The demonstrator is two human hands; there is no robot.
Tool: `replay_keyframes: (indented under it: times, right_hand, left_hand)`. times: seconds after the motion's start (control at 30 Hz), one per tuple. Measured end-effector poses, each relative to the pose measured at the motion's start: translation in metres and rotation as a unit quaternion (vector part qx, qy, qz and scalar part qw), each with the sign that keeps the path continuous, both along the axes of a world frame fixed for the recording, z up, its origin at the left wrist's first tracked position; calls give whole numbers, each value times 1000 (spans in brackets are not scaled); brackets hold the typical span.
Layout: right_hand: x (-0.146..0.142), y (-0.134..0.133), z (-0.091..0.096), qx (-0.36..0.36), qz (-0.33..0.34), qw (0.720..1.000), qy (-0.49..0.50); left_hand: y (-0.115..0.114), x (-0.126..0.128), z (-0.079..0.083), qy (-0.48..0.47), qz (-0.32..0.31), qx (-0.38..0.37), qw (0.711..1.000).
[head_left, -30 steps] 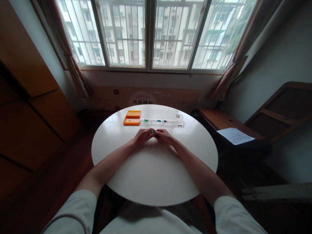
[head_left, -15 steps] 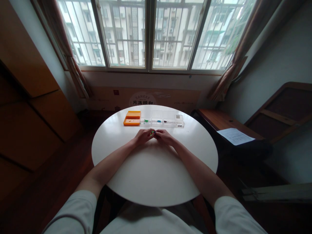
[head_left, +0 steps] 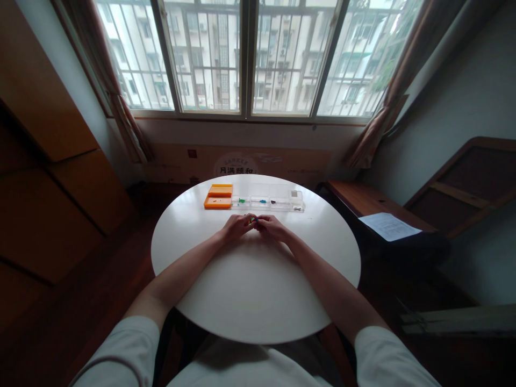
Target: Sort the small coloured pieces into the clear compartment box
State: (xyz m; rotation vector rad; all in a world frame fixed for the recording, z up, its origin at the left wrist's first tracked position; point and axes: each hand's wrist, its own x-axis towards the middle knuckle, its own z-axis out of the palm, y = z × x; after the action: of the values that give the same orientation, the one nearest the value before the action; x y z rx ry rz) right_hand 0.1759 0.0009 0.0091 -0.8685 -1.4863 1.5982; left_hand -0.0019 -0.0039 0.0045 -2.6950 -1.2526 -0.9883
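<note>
Pinched between the fingertips of the left hand [head_left: 237, 226] and the right hand [head_left: 272, 227], the green-and-blue object [head_left: 252, 220] is mostly covered, so its shape cannot be told. In the clear case [head_left: 282, 207], the green bits [head_left: 242, 201], blue bits [head_left: 263, 201] and dark bits [head_left: 273, 202] are too small to identify, as are the specks [head_left: 214, 201] in the orange tray [head_left: 218, 206], and the print on the paper sheet [head_left: 389, 226] is unreadable. The far rim of the bench [head_left: 250, 290] hides the lower part of the printed board [head_left: 237, 156], and the edges cut off the window [head_left: 247, 64], the wooden cabinet [head_left: 44, 215] and both sleeves [head_left: 129, 344].
</note>
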Motion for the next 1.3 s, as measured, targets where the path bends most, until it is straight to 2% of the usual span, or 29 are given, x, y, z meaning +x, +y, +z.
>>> replay_keyframes:
  times: [1.3]
  right_hand:
    - [-1,-4,4,9,-13,1000,-27]
  left_hand:
    - [-1,1,2,-8,8,-10,1000]
